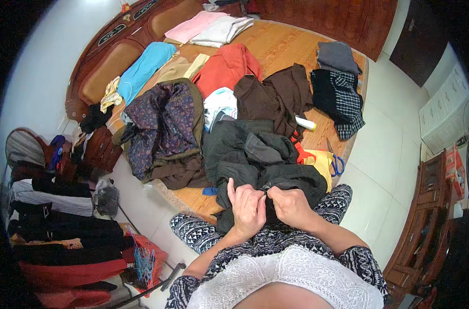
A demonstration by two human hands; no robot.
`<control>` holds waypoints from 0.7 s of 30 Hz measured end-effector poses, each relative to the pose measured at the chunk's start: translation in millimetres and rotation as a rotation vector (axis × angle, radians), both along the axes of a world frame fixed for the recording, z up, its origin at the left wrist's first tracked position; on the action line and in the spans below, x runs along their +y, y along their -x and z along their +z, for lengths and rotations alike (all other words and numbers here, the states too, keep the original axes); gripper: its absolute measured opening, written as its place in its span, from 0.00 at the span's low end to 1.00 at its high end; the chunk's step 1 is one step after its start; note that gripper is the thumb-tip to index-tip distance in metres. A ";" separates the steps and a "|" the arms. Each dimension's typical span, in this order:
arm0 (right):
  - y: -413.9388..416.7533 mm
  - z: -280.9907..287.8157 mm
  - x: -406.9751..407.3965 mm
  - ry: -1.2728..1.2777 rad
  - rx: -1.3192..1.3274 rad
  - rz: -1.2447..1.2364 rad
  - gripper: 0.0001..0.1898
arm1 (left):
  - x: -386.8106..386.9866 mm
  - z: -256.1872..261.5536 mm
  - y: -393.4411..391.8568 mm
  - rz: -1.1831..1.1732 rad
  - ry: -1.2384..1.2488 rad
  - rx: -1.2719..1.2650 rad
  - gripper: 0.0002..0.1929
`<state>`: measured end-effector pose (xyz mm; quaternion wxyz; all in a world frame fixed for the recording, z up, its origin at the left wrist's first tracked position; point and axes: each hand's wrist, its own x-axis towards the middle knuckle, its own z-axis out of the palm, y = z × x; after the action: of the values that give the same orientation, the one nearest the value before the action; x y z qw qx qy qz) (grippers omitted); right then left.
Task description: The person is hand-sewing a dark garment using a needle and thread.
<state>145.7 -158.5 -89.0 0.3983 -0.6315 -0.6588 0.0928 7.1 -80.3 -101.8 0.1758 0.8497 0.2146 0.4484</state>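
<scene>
A black cloth garment (246, 150) lies bunched from the bed's edge onto my lap. My left hand (248, 208) pinches part of it between thumb and fingers, its index finger raised. Close beside it, my right hand (290, 204) is closed on the same garment, fingertips nearly meeting the left ones. Something thin and pale, perhaps thread, shows between the fingertips; whether a needle is there I cannot tell. Right of the garment are blue-handled scissors (338, 166) on yellow cloth (322, 164), with a white thread spool (306, 123) farther up.
Around the black garment on the bed lie a patterned dark garment (165, 119), brown clothing (273, 96), a red garment (228, 67) and checked cloth (344, 100). Folded blue cloth (147, 69) is by the headboard (107, 73). Stacked clothes (64, 228) stand at the left.
</scene>
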 end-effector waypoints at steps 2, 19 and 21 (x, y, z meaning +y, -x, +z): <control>1.2 0.9 0.1 0.004 0.006 0.001 0.04 | -1.8 -1.0 0.4 -0.020 0.006 0.010 0.13; 1.3 5.4 4.1 0.147 0.308 -0.007 0.04 | 8.0 -1.9 -3.4 -0.054 0.031 -0.002 0.13; 0.2 3.5 5.3 0.153 0.289 -0.014 0.05 | 11.0 -0.7 -2.6 -0.061 0.051 -0.013 0.12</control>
<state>145.5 -153.1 -85.5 0.4402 -0.6448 -0.5811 0.2296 9.8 -69.2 -102.5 0.2126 0.8481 0.1989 0.4426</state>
